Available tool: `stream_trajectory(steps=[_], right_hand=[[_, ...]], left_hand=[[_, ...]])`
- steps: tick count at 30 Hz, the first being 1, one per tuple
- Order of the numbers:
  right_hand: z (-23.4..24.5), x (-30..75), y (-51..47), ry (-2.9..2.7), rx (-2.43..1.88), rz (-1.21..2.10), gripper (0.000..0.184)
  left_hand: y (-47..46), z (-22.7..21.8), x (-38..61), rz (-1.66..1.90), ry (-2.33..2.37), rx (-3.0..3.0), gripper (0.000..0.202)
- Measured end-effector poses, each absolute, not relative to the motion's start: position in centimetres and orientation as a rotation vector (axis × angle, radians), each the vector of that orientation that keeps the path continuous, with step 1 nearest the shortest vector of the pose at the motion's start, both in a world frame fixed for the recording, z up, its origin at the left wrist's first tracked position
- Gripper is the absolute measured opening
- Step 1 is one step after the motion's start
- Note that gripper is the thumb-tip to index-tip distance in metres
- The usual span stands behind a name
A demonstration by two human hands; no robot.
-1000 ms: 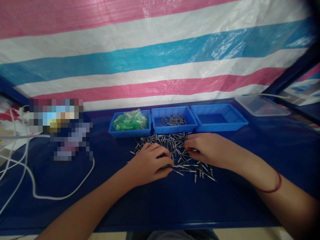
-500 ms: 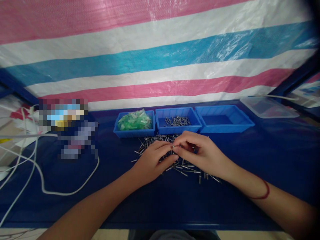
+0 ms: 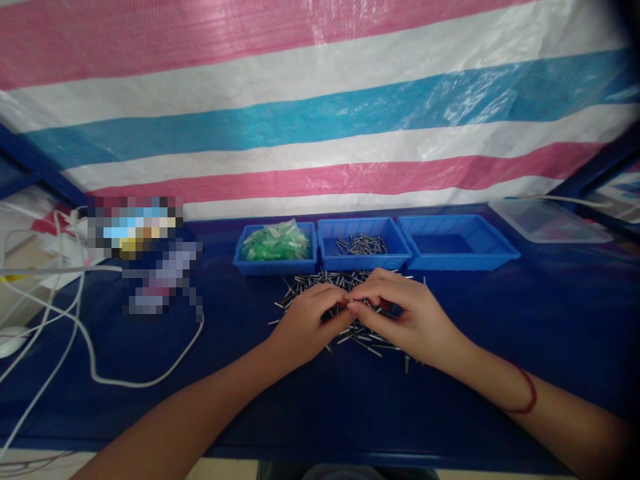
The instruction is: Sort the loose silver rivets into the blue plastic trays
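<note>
Over a loose pile of silvery blind rivets (image 3: 367, 348), my two hands meet at the fingertips. My right hand (image 3: 413, 317) pinches a small metal piece, apparently one rivet, between thumb and forefinger; mostly fingers hide it. From the other side, the thumb and fingers of my left hand (image 3: 307, 327) close on the same spot. Just behind the hands stands a blue bin (image 3: 364, 262) with several rivets inside. To its left, another blue bin (image 3: 275, 268) holds green plastic packets (image 3: 277, 241). The third blue bin (image 3: 457, 260), on the right, shows a bare bottom.
White cables (image 3: 125, 383) loop over the left of the dark blue table (image 3: 320, 420), near blurred-out items. A clear plastic lid (image 3: 553, 223) lies at the back right. Behind the bins hangs a striped plastic sheet (image 3: 320, 140).
My left thumb has moved up toward its fingers, closing at the small piece between the hands. The view has shifted slightly, so the bins sit a little further right.
</note>
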State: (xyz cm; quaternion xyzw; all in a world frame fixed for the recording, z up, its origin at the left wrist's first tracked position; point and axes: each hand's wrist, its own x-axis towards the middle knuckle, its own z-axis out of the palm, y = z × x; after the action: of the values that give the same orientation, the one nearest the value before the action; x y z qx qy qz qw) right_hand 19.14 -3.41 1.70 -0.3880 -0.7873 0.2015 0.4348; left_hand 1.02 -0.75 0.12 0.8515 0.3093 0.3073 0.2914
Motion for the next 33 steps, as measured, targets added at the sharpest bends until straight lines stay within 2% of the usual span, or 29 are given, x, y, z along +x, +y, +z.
stream_trajectory(steps=[8,16,22,25,28,33], right_hand=[[2.0,20.0,-2.6,-2.037,-0.98,0.337,0.014],[1.3,22.3,0.8,-2.003,-1.274,-0.115,0.022],[3.3,23.5,-0.7,-1.938,-1.328,-0.07,0.021],[3.6,24.6,-3.0,-1.984,-1.353,0.007,0.02],[1.8,26.1,-5.5,-2.058,-1.411,0.048,0.03],[-2.3,28.0,-8.4,-2.154,-1.507,0.054,0.064]], left_hand=[[-0.1,1.2,0.1,0.849,0.932,2.371,0.013],[1.6,4.9,-3.1,0.723,1.136,2.621,0.019],[1.4,6.0,-5.2,0.337,1.228,2.623,0.027],[0.6,5.6,-6.3,0.359,1.254,2.614,0.029],[-0.4,4.6,-8.0,0.374,1.285,2.622,0.032],[-1.8,2.6,-10.6,0.265,1.37,2.55,0.045]])
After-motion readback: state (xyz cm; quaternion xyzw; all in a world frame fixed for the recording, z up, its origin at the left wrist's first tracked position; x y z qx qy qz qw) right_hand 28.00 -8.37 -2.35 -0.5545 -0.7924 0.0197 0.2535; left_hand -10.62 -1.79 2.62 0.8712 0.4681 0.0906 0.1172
